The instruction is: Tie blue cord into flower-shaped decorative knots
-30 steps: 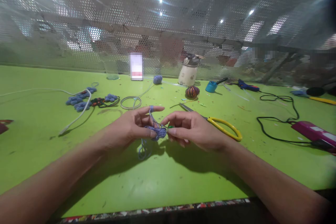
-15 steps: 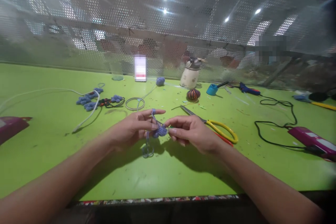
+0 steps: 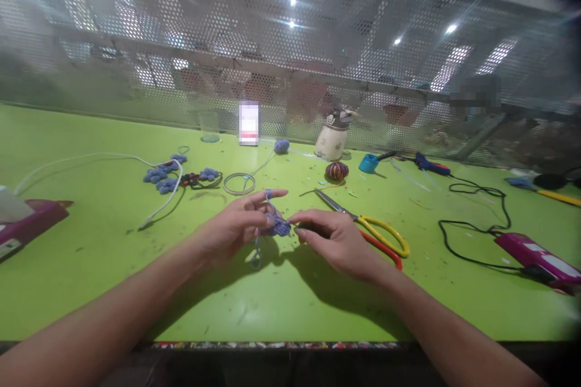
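My left hand pinches a small piece of purple-blue crochet between thumb and fingers. A strand of yarn wraps its outstretched index finger, and a loose loop of yarn dangles underneath. From the right, my right hand grips a thin crochet hook, whose tip meets the crochet piece; the fingers cover most of its handle. Further back lies a ball of purple-blue yarn, with a strand running toward a coil of yarn. Scissors with yellow and red handles lie beside my right hand.
Crocheted blue flowers and a white cable lie left. A phone, a cup, a jug, multicoloured yarn and a blue tape roll stand behind. Purple power strips and a glue gun flank right.
My right hand has turned slightly, its index finger now stretched along the hook toward the crochet piece. The dangling yarn loop hangs narrower. The whole view has shifted a little.
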A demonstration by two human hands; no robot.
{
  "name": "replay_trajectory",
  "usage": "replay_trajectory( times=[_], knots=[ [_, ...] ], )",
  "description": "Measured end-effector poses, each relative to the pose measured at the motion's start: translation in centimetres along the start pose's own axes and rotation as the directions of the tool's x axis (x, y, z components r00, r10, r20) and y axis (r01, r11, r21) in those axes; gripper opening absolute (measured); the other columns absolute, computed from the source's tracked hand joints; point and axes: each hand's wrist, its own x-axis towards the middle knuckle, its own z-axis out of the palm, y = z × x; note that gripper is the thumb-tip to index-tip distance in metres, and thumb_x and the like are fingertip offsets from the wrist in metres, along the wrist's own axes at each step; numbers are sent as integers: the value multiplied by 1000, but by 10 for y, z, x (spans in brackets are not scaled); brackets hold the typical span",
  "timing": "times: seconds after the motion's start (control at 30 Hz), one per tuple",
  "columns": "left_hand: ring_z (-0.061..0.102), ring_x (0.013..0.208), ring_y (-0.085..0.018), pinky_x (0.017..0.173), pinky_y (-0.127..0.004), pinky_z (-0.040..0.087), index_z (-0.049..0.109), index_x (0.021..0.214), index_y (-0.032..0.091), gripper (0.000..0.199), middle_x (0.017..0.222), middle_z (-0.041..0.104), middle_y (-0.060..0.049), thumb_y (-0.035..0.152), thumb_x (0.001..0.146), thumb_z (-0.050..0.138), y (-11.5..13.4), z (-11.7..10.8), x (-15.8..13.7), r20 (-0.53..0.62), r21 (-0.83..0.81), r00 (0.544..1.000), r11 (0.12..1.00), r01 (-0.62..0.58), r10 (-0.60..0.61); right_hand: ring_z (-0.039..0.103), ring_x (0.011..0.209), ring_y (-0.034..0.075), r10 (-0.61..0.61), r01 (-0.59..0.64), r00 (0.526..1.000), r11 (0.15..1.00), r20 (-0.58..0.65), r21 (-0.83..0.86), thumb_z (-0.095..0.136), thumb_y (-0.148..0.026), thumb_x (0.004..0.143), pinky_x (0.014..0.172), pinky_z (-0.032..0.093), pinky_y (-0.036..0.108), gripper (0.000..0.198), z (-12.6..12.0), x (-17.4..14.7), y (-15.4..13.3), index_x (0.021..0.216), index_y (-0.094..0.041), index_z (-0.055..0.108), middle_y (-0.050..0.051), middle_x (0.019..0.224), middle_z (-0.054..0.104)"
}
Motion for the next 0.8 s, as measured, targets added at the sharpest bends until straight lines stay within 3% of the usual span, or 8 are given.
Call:
replay_trajectory(
  times=[0.17, 0.27, 0.4, 0.5, 0.67, 0.8],
  knots=[
    [60, 79, -16, 80, -31, 43, 46, 140, 18, 75, 82, 67, -1, 8, 71, 74, -3, -2, 2, 38, 191, 998, 980, -58, 52, 65, 87, 19, -8, 9, 1000, 1000, -16, 18, 59, -21, 89, 79, 49, 32, 22, 3, -1, -4, 104, -19, 75, 8, 100, 75],
    [60, 76, -16, 78, -33, 44, 33, 150, 21, 88, 80, 66, 0, 11, 73, 74, 0, 0, 0, 45, 230, 998, 972, -57, 48, 62, 75, 16, 76, -76, 997, 995, -1, 58, 60, -22, 89, 69, 48, 29, 22, 1, -1, -4, 104, -19, 75, 6, 89, 73],
    [60, 76, -17, 77, -34, 45, 17, 155, 22, 99, 77, 63, 1, 12, 73, 73, 3, 5, -3, 46, 284, 998, 957, -62, 51, 46, 53, 10, 216, -222, 975, 964, 53, 147, 58, -27, 90, 50, 36, 24, 26, 0, -1, -3, 108, -16, 73, 1, 69, 61],
    [58, 74, -17, 72, -33, 44, 19, 155, 21, 98, 77, 61, 1, 15, 73, 72, 2, 7, -4, 66, 356, 995, 930, -95, 77, 42, 50, 8, 223, -237, 971, 950, 87, 204, 58, -25, 90, 48, 35, 22, 31, 1, 0, 0, 116, -16, 70, -1, 66, 57],
    [54, 70, -16, 66, -31, 42, 37, 148, 20, 84, 75, 58, 2, 18, 71, 70, -2, 5, -1, 86, 450, 986, 878, -163, 140, 42, 47, 7, 178, -195, 980, 946, 87, 258, 58, -19, 88, 45, 33, 21, 31, 3, 2, 3, 115, -14, 72, -2, 61, 54],
    [54, 68, -15, 65, -31, 42, 32, 150, 17, 88, 72, 58, 3, 17, 71, 69, -1, 5, 0, 85, 431, 986, 887, -167, 144, 42, 46, 7, 169, -187, 982, 941, 88, 284, 59, -18, 87, 45, 33, 21, 28, 3, 2, 3, 110, -12, 74, -2, 60, 53]
  ],
)
